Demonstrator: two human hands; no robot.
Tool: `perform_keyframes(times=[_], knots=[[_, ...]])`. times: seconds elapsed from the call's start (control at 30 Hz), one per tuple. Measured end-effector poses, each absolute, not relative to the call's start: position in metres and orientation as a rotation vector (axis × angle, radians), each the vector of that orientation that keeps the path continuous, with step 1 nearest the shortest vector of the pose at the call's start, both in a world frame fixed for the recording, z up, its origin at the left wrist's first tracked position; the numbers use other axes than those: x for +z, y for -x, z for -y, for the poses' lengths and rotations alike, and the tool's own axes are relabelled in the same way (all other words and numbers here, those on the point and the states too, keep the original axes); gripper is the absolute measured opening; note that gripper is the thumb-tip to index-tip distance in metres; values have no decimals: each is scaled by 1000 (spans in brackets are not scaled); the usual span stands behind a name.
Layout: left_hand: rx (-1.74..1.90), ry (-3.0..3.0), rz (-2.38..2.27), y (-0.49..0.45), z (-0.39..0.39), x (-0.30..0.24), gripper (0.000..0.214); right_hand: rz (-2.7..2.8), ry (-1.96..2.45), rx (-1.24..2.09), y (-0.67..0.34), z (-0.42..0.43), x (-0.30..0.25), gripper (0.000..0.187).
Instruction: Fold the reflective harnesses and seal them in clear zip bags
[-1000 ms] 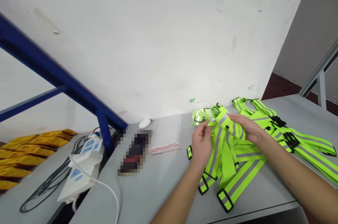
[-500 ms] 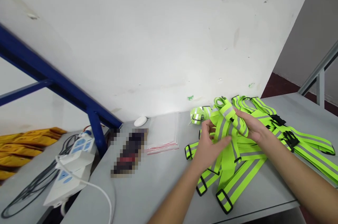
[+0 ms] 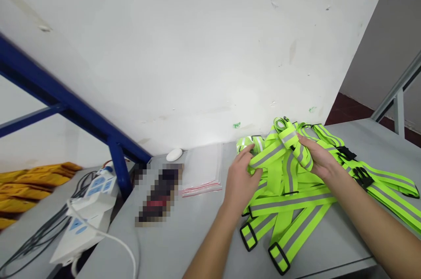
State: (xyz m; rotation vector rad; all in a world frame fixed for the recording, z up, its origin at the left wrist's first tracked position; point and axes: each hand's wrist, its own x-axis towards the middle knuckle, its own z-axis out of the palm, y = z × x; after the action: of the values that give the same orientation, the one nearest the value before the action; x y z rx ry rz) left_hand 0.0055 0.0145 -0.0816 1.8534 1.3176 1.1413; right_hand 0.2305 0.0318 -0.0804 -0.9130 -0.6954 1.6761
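Note:
Neon-green reflective straps (image 3: 289,202) with grey stripes and black buckles lie in a heap on the right of the grey table. Above the heap, my right hand (image 3: 317,156) is closed round a partly looped bundle of this strap (image 3: 289,136). My left hand (image 3: 242,178) pinches a length of the same reflective strap to the left of the bundle and draws it out sideways. Just behind my left fingers sits a rolled reflective strap (image 3: 258,142), partly hidden, against the wall.
Clear zip bags (image 3: 202,167) with red edges lie left of my hands, beside a blurred dark item (image 3: 161,193) and a white oval object (image 3: 174,155). Farther left are a blue metal frame (image 3: 116,156), white power strips (image 3: 82,226) with cables, and yellow cloth (image 3: 36,184).
My left hand has moved left and slightly up, pulling a length of strap out from the bundle. My right hand keeps its hold, almost in the same place.

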Motion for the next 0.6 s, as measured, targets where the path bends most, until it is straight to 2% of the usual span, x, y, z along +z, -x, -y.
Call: perform_keyframes(times=[0.17,0.23,0.37,0.53,0.6], knots=[[726,-1499,-864,9,-11,-63,31,663,899,1606,-233,-35,-77,27],[642,-1352,-676,8,-8,-68,38,637,872,1569,-234,-37,-75,22],[744,-1026,-575,-8,-5,-94,63,630,814,1532,-237,-36,-66,11],[1013,-877,-713,-14,-12,-107,65,596,826,1552,-240,-34,-64,11],[1140,-850,-731,-14,-17,-104,74,559,824,1572,-242,-36,-68,13]])
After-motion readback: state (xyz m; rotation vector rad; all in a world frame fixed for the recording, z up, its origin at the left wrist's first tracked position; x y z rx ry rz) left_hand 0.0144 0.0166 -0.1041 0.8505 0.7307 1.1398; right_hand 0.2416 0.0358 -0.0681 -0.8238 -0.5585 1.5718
